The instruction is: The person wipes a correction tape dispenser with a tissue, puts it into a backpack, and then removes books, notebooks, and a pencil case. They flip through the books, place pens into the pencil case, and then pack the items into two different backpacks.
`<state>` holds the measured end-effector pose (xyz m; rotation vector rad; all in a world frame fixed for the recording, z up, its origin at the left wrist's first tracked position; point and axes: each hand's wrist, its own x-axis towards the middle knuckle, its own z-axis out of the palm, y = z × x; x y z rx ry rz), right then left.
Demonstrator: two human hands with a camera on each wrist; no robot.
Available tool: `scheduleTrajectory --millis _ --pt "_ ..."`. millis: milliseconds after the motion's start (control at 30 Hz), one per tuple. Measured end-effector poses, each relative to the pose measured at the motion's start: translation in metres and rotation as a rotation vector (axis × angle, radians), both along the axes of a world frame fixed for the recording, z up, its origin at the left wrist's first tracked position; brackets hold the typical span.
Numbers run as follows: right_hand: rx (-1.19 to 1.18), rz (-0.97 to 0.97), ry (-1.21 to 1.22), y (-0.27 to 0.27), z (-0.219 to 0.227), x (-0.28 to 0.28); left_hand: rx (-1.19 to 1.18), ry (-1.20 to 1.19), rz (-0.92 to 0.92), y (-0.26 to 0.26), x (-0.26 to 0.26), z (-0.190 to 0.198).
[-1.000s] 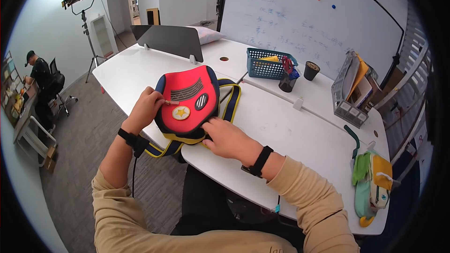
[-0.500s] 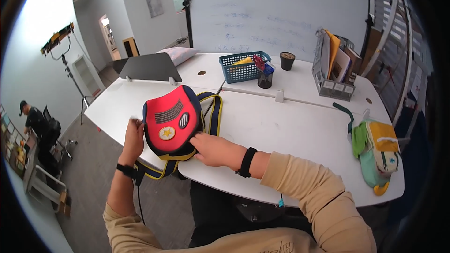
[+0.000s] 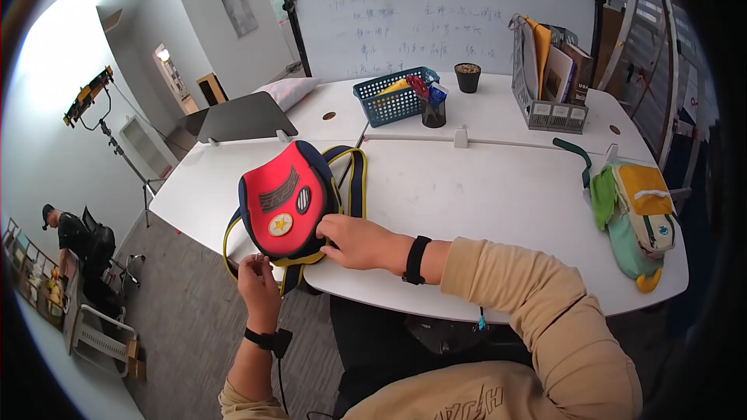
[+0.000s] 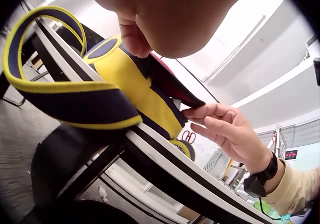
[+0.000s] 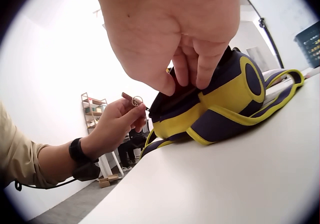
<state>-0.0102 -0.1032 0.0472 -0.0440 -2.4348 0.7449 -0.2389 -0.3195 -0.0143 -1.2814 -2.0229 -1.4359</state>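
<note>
A small red, navy and yellow backpack [image 3: 292, 162] lies at the table's left front edge, its red front with a star badge facing up. My left hand [image 3: 261, 289] is at the bag's near left corner. In the right wrist view its thumb and fingers pinch a zipper pull [image 5: 127, 97] with a brown tab and a metal ring. At the bag's near right side, my right hand [image 3: 362, 243] pinches the edge of the opening, where the red flap [image 4: 182, 95] stands apart from the yellow side wall [image 4: 122, 71]. The bag's inside is mostly hidden.
A green and yellow bag [image 3: 634, 218] lies at the table's right end. Behind stand a blue basket [image 3: 385, 108], a pen holder [image 3: 434, 115], a potted plant [image 3: 468, 79] and a grey file rack [image 3: 554, 115]. A dark divider [image 3: 247, 118] stands back left. Another person [image 3: 82, 245] sits far left.
My left hand has moved with the zipper pull from the bag's left side round to its near left corner. The right hand keeps its hold by the near right edge. The head view has shifted.
</note>
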Motion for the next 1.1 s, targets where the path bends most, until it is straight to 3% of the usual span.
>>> scheduleTrajectory --millis 133,233,367,400,500,700,733,833,867,933,1100 --pt "-0.025 -0.029 -0.024 -0.018 0.009 0.002 0.021 0.073 0.013 0.002 0.029 0.004" --pt "-0.382 -0.036 -0.355 -0.039 0.028 0.004 0.018 0.136 -0.006 0.007 0.051 0.008" --pt "-0.888 0.015 -0.415 -0.048 0.015 -0.015 0.053 0.152 -0.084 0.018 0.066 0.003" --pt "-0.906 0.047 -0.366 -0.053 0.023 -0.011 0.054 0.174 -0.114 0.019 0.069 0.003" --pt "-0.724 0.063 -0.45 -0.051 0.018 -0.02 0.065 0.211 -0.176 0.019 0.084 0.011" --pt "-0.754 0.067 -0.358 -0.049 0.013 -0.011 0.035 0.334 -0.345 0.005 0.084 0.03" --pt "-0.73 0.077 -0.354 -0.049 0.016 -0.01 0.072 0.309 -0.253 0.01 0.083 0.03" --pt "-0.337 0.036 -0.309 -0.047 0.015 -0.014 -0.01 0.46 -0.022 0.024 0.092 0.062" --pt "-0.221 -0.004 -0.293 -0.049 0.015 -0.013 -0.108 0.5 -0.148 0.024 0.069 0.051" --pt "0.009 -0.086 -0.257 -0.05 0.014 -0.011 -0.11 0.551 -0.169 0.024 0.047 0.037" --pt "0.215 -0.121 -0.317 -0.04 0.026 -0.002 -0.103 0.593 -0.184 0.023 0.048 0.036"
